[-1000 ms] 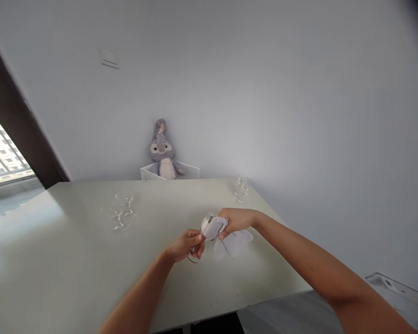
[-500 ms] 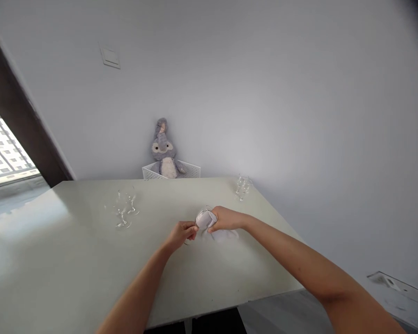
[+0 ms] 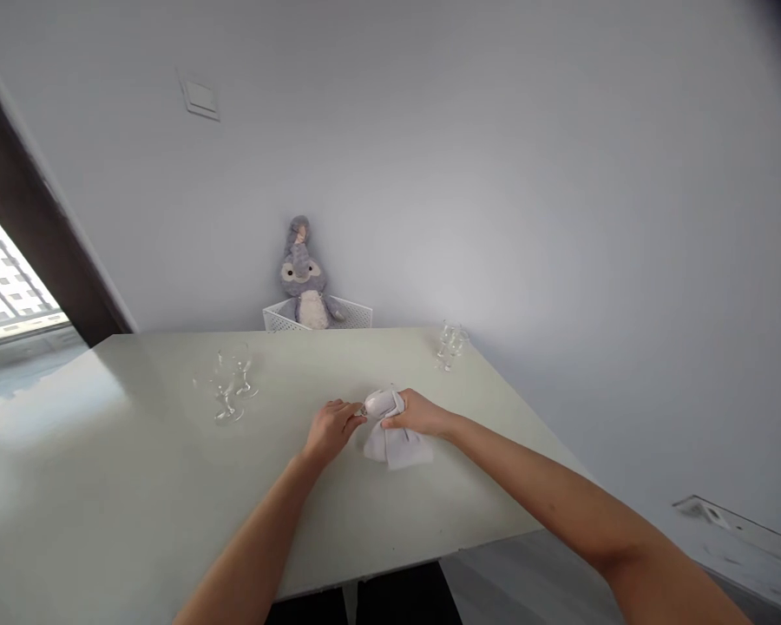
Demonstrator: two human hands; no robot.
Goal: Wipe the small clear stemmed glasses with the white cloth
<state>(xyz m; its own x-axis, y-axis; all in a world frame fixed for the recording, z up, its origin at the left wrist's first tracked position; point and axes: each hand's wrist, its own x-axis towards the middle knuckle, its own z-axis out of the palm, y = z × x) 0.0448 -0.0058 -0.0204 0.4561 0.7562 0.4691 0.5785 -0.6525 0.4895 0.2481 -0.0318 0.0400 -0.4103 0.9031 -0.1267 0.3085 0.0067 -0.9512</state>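
A clear stemmed glass [image 3: 378,404] lies on its side in the air between my hands, over the table's near middle. My left hand [image 3: 331,430] pinches it at the stem end. My right hand [image 3: 418,411] grips a white cloth [image 3: 403,447] at the rim end. Some of the cloth shows white through the bowl, and the rest hangs down below my right hand. My right fingertips are partly hidden by the cloth.
Stemmed glasses [image 3: 226,404] stand upright on the pale table [image 3: 169,512] at left. More clear glasses [image 3: 450,345] stand near its far right corner. Behind the far edge, a grey plush toy [image 3: 305,276] sits in a white perforated basket [image 3: 357,317] against the wall.
The cloth's loose end now hangs further down and spreads below my right hand. My left hand has turned, its back now more upward. The glass stays in nearly the same place.
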